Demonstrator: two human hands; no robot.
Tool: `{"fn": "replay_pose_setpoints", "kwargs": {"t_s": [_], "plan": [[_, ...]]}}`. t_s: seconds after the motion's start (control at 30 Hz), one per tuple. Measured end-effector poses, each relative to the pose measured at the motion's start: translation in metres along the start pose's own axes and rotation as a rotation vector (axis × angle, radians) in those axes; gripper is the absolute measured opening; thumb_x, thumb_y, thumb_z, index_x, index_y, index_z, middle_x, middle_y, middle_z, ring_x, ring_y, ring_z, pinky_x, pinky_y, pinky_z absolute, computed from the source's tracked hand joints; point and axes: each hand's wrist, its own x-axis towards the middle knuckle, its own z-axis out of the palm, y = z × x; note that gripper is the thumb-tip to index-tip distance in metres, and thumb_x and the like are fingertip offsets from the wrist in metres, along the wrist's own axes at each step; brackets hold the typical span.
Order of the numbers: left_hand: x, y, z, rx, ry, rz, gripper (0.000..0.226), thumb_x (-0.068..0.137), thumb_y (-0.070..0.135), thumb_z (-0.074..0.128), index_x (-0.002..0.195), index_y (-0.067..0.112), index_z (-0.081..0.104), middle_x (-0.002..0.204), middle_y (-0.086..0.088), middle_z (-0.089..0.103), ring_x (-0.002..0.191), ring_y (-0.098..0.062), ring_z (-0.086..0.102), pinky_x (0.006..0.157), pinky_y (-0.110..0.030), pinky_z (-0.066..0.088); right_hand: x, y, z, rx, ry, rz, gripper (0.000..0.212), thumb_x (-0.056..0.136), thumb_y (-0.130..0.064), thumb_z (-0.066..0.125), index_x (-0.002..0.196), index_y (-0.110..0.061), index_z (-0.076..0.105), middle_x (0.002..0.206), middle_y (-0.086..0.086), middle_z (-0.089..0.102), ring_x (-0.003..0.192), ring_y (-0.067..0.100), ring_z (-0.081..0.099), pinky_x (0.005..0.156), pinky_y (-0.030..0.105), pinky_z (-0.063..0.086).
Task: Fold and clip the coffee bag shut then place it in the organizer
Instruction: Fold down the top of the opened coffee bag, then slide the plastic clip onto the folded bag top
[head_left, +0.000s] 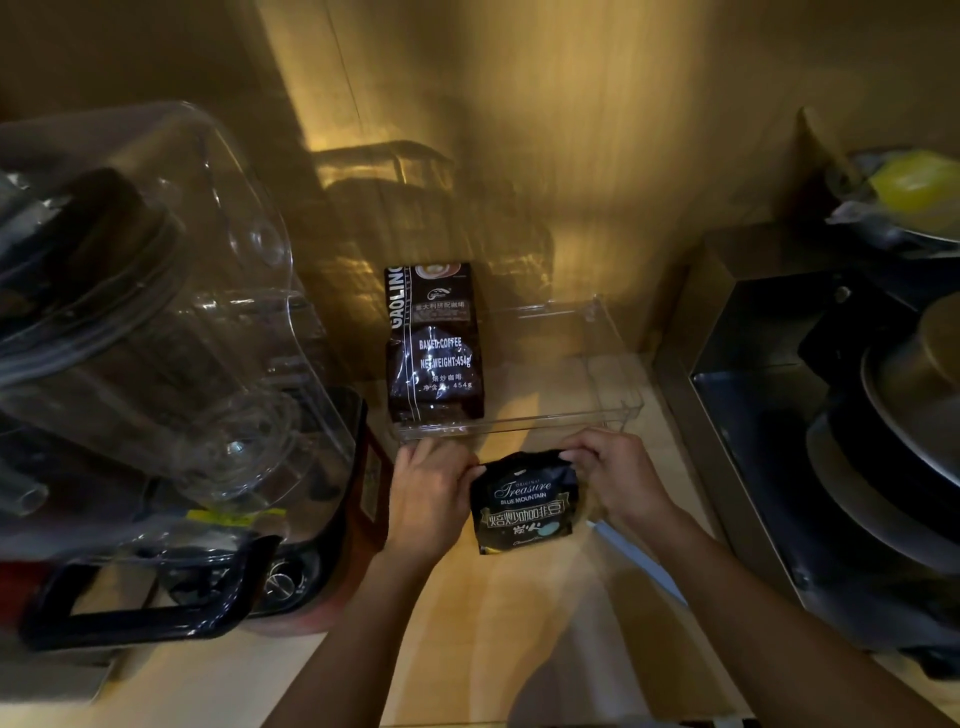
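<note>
A small black coffee bag (524, 506) with "Treasure Blue Mountain" lettering stands on the wooden counter. My left hand (431, 493) pinches its top left corner and my right hand (615, 475) pinches its top right corner; the bag's top edge looks folded over. Just behind it sits a clear plastic organizer (618, 410), with a taller dark "Baked Coffee" bag (435, 345) standing in its left side. I see no clip.
A large blender with a clear cover (156, 322) fills the left side of the counter. On the right stands a dark metal appliance (810, 415) with stacked pans, and a yellow item (914, 187) lies behind it. A wooden wall backs the counter.
</note>
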Motion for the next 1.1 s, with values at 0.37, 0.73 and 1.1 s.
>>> {"fn": "replay_pose_setpoints", "kwargs": {"t_s": [0.37, 0.73, 1.1], "plan": [[0.013, 0.049, 0.024, -0.050, -0.139, 0.167, 0.014, 0.074, 0.008, 0.066, 0.083, 0.009, 0.055, 0.074, -0.010, 0.063, 0.065, -0.027, 0.060, 0.051, -0.028, 0.036, -0.006, -0.002, 0.008, -0.019, 0.059, -0.032, 0.005, 0.076, -0.006, 0.066, 0.081, -0.006, 0.067, 0.082, 0.002, 0.061, 0.078, 0.015, 0.056, 0.067, 0.007, 0.037], [0.017, 0.037, 0.023, -0.091, -0.119, 0.082, 0.017, 0.086, 0.024, 0.061, 0.074, 0.012, 0.056, 0.068, -0.007, 0.065, 0.062, -0.024, 0.059, 0.050, -0.035, 0.047, -0.055, 0.090, -0.001, -0.577, -0.306, 0.297, 0.022, 0.075, -0.033, 0.063, 0.090, -0.016, 0.058, 0.100, 0.005, 0.057, 0.096, 0.023, 0.055, 0.081, 0.031, 0.039], [0.024, 0.033, 0.016, -0.133, -0.299, 0.058, 0.029, 0.076, -0.010, 0.050, 0.085, 0.013, 0.066, 0.105, -0.006, 0.060, 0.102, -0.024, 0.047, 0.075, -0.027, 0.019, -0.052, 0.071, -0.004, -0.111, -0.211, 0.166, 0.010, 0.087, -0.017, 0.054, 0.080, -0.017, 0.046, 0.072, -0.002, 0.053, 0.066, 0.018, 0.052, 0.056, 0.032, 0.039]]}}
